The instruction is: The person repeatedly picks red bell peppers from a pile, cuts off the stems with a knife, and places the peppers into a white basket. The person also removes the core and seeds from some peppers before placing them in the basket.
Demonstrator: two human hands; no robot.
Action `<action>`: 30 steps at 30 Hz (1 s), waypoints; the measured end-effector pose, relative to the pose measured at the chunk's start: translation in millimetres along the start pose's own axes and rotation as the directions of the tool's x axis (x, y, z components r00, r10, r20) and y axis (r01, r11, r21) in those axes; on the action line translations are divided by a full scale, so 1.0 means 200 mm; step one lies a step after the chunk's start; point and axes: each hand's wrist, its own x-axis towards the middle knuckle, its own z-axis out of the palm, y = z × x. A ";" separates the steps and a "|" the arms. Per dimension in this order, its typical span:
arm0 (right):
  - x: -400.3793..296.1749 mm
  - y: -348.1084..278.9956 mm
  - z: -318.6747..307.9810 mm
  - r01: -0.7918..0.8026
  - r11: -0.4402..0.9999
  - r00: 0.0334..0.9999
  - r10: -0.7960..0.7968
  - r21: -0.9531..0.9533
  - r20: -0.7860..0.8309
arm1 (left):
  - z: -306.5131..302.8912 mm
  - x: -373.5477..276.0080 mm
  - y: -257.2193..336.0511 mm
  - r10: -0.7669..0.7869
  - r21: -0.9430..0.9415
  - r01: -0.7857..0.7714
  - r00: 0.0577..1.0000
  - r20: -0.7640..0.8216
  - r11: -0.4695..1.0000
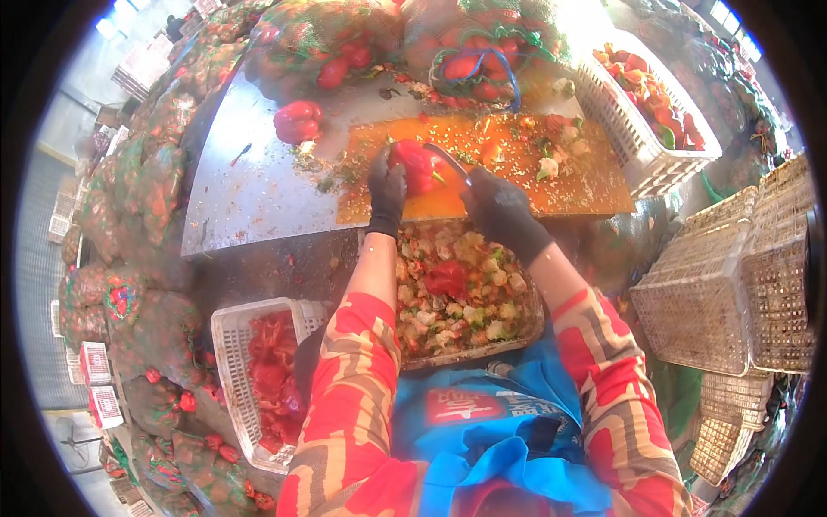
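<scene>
My left hand (387, 187), in a dark glove, grips a red bell pepper (413, 169) from its left side. The pepper lies over an orange cutting board (446, 203), its green stem pointing right and down. In my gloved right hand (497, 203) is a knife (447, 160) with a curved metal blade. The blade's tip is at the pepper's upper right; whether it has cut in, I cannot tell. Seeds and pepper scraps (549, 167) litter the board. Another red bell pepper (298, 122) sits on the metal table (258, 187) to the left.
Below the board's front edge stands a bin (475, 355) of pepper cores. A white crate (223, 388) with red peppers is at lower left, another crate (646, 158) at upper right. Mesh sacks (323, 39) of peppers line the table's back. Stacked crates (698, 291) stand at right.
</scene>
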 end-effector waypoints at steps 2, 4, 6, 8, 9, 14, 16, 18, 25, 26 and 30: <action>0.12 -0.04 0.02 0.018 0.997 0.998 -0.014 -0.070 0.053 | -0.03 0.00 0.00 0.117 0.082 -0.117 0.993 0.003 0.990; 0.20 -0.07 0.03 0.051 0.990 0.992 -0.036 -0.130 0.117 | -0.06 0.01 0.00 0.100 0.113 -0.103 0.994 0.033 0.988; 0.27 -0.08 0.04 0.076 0.980 0.982 -0.041 -0.186 0.182 | -0.06 0.02 -0.01 0.083 0.102 -0.088 0.996 0.043 0.991; 0.34 -0.06 0.07 0.100 0.960 0.968 -0.033 -0.262 0.249 | -0.04 0.02 -0.02 0.069 0.048 -0.070 0.997 0.031 0.996; 0.36 -0.07 0.08 0.107 0.954 0.958 -0.024 -0.279 0.286 | -0.06 0.03 -0.04 0.077 0.075 -0.079 0.997 0.027 0.994; 0.41 0.01 0.23 0.150 0.947 0.941 -0.049 -0.284 0.335 | -0.02 0.07 -0.03 -0.103 0.073 0.100 0.994 0.030 0.992; 0.39 0.06 0.27 0.133 0.960 0.943 -0.047 -0.245 0.329 | 0.08 0.07 -0.02 0.146 0.529 -0.069 0.983 -0.106 0.846; 0.33 0.09 0.31 0.117 0.962 0.946 -0.032 -0.248 0.322 | 0.22 0.08 -0.04 0.373 0.834 -0.035 0.904 -0.209 0.551; -0.22 0.33 0.31 0.118 0.986 0.989 -0.106 -0.118 0.106 | 0.20 0.11 -0.07 0.440 0.878 -0.107 0.889 -0.126 0.466; -0.27 0.36 0.32 0.016 1.000 0.997 -0.017 0.009 0.080 | 0.21 0.09 -0.04 0.310 0.818 -0.093 0.945 -0.108 0.568; -0.32 0.37 0.36 -0.177 0.762 0.979 0.203 0.623 0.030 | 0.21 -0.05 -0.04 0.308 0.647 -0.267 0.950 0.051 0.715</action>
